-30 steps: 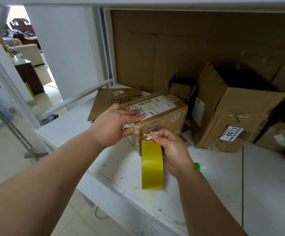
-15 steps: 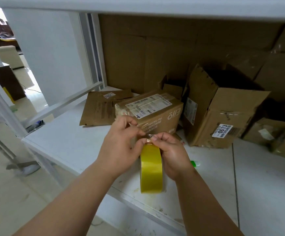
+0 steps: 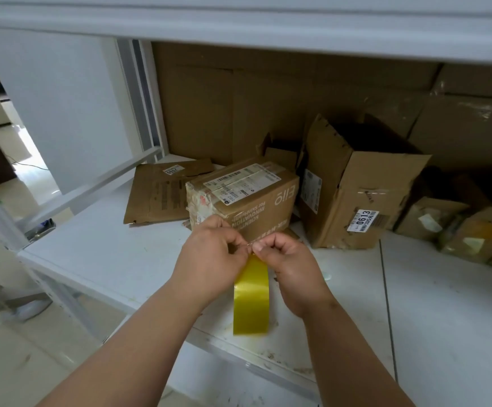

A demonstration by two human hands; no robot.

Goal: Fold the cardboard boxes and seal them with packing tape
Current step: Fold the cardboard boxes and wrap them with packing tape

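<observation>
A closed brown cardboard box (image 3: 256, 198) with white shipping labels on top stands on the white shelf (image 3: 115, 254). In front of it, a yellow roll of packing tape (image 3: 251, 298) hangs edge-on just above the shelf's front edge. My right hand (image 3: 288, 265) grips the top of the roll with curled fingers. My left hand (image 3: 212, 257) pinches the tape's thin clear end right beside the right fingertips. Both hands hover a little in front of the box, apart from it.
A flattened cardboard piece (image 3: 162, 195) lies left of the box. A larger open box (image 3: 365, 198) tagged 0613 stands to the right, with smaller taped boxes (image 3: 462, 236) further right. Cardboard sheets (image 3: 233, 107) line the back. An upper shelf (image 3: 238, 24) hangs overhead.
My left hand left the top of the box and came to the roll, where it now pinches the tape end. The roll stayed in my right hand.
</observation>
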